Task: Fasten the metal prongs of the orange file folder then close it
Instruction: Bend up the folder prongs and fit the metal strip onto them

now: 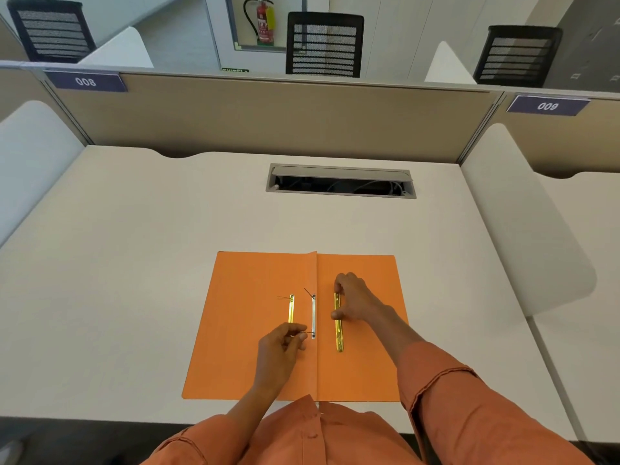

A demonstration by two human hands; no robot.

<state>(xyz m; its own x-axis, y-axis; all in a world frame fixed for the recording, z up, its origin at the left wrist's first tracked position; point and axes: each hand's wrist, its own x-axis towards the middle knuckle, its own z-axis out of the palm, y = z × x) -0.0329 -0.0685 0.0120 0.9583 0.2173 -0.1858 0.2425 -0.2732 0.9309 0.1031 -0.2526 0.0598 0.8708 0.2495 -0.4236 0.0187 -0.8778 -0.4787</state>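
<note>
The orange file folder [241, 330] lies open flat on the white desk, its fold running down the middle. A silver fastener base [313, 317] sits along the fold with thin prongs standing up at both ends. A short gold strip [291, 308] lies on the left flap. My left hand [280, 355] pinches the near prong beside the fold. A longer gold bar [339, 333] lies on the right flap, and my right hand [355, 297] grips its far half between thumb and fingers.
A cable port [340, 181] with a raised grey lid opens in the desk behind the folder. A beige partition [268, 119] closes off the back and white dividers [523, 223] stand at both sides. Black chairs are beyond the partition.
</note>
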